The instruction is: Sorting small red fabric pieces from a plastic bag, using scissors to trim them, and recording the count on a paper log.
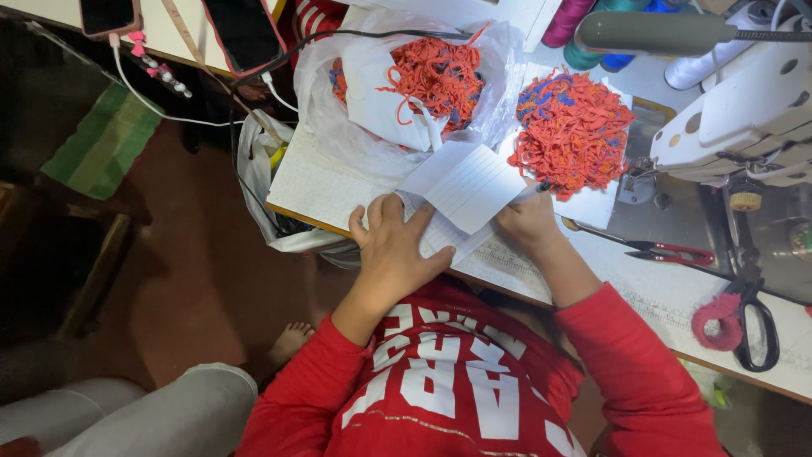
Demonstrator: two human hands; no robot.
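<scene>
Head view: white lined paper [470,184], folded, flat under left hand [393,250].

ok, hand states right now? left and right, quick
Left hand: open, pressed flat on the white paper sheets, gripping nothing.
Right hand: closed on a pen, its tip at the sheets.

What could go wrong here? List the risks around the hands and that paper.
The left hand pins the lined paper at the table edge; if it lifts, the sheet could slide off. The right hand works a pen close to the red scrap pile, so a wide stroke might drag scraps over. The red-handled snips lie near the right forearm, which could knock them.
</scene>
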